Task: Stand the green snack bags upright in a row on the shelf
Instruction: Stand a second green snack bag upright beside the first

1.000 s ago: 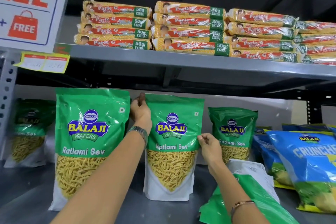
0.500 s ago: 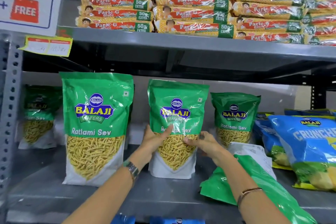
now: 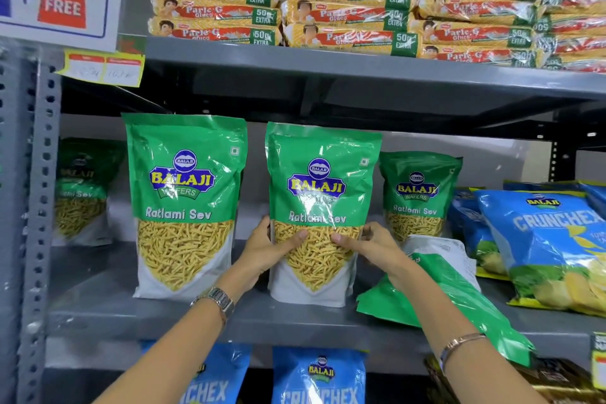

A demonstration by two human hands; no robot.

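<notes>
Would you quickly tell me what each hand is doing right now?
Left hand: closed on the middle bag's left side.
Right hand: closed on the same bag's right side.

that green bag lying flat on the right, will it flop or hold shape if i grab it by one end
The lying green bag will probably sag: its glossy film looks thin and creased. That sheen suggests it may slip in a loose pinch. The held bag, cupped low by the left hand and right hand, hints it stands only with support.
</notes>
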